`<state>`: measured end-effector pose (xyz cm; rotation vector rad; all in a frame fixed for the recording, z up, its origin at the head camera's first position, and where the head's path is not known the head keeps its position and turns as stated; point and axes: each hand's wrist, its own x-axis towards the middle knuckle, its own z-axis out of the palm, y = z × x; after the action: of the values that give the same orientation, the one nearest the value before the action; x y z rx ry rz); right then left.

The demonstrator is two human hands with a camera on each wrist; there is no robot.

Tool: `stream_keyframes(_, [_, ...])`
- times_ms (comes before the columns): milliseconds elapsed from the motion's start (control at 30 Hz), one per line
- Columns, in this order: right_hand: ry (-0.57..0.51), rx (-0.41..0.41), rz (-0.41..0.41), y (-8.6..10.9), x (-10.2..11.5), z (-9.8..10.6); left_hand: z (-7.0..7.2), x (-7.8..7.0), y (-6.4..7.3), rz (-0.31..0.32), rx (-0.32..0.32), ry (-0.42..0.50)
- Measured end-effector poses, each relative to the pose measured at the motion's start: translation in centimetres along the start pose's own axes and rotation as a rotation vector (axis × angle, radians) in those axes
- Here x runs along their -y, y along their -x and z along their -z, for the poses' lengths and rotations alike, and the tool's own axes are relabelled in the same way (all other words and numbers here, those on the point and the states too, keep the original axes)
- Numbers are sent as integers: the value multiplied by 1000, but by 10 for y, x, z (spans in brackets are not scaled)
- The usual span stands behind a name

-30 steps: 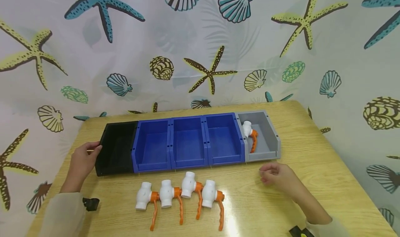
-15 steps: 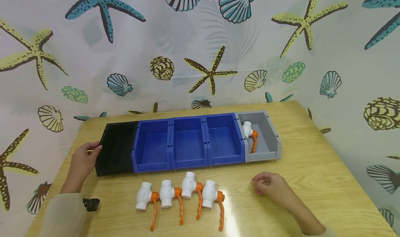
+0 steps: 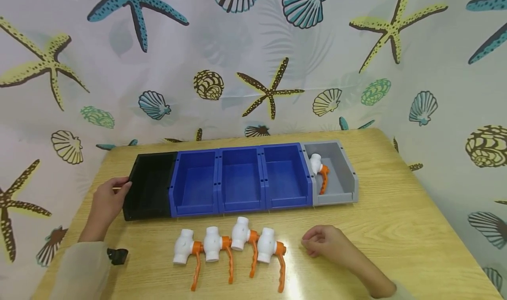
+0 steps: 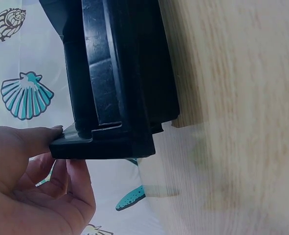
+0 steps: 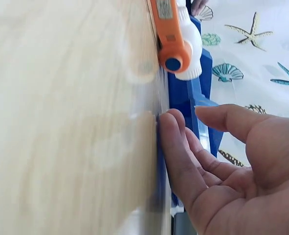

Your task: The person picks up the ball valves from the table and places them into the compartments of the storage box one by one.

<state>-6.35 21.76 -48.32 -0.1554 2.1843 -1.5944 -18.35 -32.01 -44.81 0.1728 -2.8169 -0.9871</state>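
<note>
presently, the left grip (image 3: 108,199) pinches the black bin (image 3: 152,188) at its outer edge; the right grip (image 3: 328,243), thumb and fingertips apart, is beside four valves (image 3: 267,246) on the desk (image 3: 396,225); a fifth valve (image 3: 315,163) lies in the gray bin (image 3: 337,181).

Left hand (image 3: 108,199) in a pinch; right hand (image 3: 328,243) in a loose curl, half-hidden fingers (image 5: 213,164) apparently bent.
</note>
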Motion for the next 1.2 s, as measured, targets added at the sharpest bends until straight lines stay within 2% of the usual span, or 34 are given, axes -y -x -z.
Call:
stream_keyframes(200, [48,86,-13,-1,4,-17,1,3,-1,3,-4,12])
stream_keyframes(467, [35,186,-46,5,14,-35,2,1,-2,15,17,17])
stream_keyframes(667, [31,190,-64,5,17,-44,2,2,-1,25,18,10])
stream_keyframes(1033, [92,167,-5,4,15,-54,2,3,-1,5,5,10])
stream_keyframes(1200, [153,132,31,5,18,-57,1,4,-1,6,2,13])
